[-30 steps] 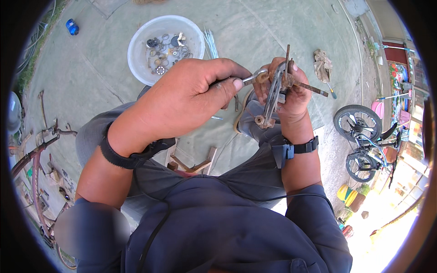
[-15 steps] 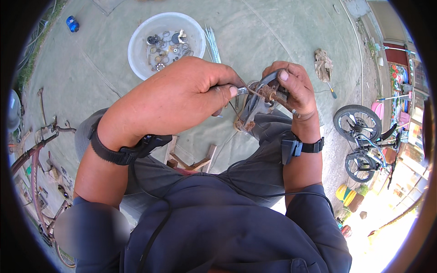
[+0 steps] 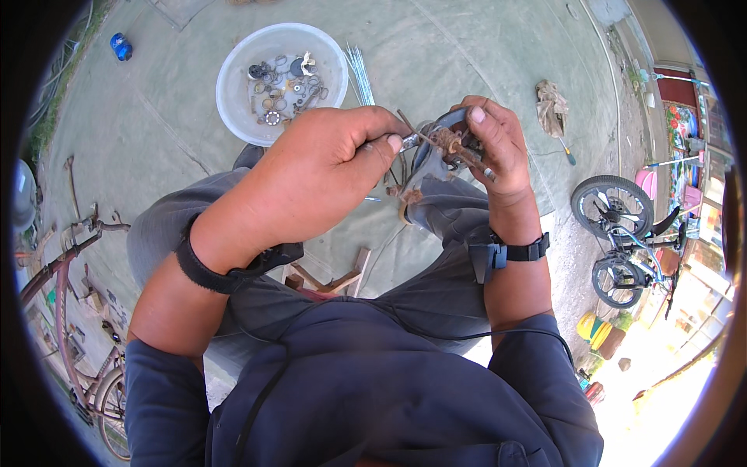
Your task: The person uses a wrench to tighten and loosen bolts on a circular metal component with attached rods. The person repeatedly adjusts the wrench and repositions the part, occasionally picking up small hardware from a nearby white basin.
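My right hand (image 3: 502,148) is closed around a rusty bicycle part (image 3: 449,142), a dark curved metal piece with a threaded rod through its middle. The thumb presses on the curved dark edge. From the left, my left hand (image 3: 334,159) pinches a short silver metal tool (image 3: 409,142) between thumb and forefinger. Its tip meets the near side of the rusty part; most of the tool is hidden in the fist, so its exact kind does not show. Both hands are held above the gap between my knees.
A white basin (image 3: 227,82) of small metal parts stands ahead, beside a bundle of thin spokes (image 3: 359,76). A crumpled cloth (image 3: 552,107) and a screwdriver (image 3: 569,154) lie at right. Bicycles stand on both sides, including a small one (image 3: 622,233). A wooden stool (image 3: 359,268) shows between my legs.
Both hands have shifted slightly, and the rusty part has turned and tilted in my right hand, so its rod points another way. The silver tool stays against it.
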The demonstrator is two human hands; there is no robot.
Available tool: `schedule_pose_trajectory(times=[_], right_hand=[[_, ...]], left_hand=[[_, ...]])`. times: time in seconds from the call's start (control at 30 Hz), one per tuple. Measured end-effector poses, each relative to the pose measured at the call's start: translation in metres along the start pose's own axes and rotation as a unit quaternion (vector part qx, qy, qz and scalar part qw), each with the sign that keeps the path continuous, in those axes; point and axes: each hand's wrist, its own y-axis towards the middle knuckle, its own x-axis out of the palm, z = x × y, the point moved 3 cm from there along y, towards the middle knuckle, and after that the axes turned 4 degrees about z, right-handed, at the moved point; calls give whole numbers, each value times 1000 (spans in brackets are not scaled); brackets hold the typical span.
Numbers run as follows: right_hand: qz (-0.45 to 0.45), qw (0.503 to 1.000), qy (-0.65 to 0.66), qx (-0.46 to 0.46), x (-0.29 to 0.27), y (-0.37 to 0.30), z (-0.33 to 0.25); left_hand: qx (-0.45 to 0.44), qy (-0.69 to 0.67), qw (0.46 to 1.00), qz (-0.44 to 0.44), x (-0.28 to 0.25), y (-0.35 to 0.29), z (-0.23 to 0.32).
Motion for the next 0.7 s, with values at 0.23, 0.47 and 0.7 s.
schedule_pose_trajectory(times=[0.23, 0.47, 0.7], right_hand=[[22, 999, -18, -26, 1, 3, -2], [44, 999, 22, -2, 2, 4, 5], [67, 995, 79, 1, 5, 5, 15]], left_hand=[[-9, -32, 999, 32, 7, -1, -5], [-60, -86, 994, 38, 14, -7, -7], [-72, -166, 983, 27, 16, -9, -5]])
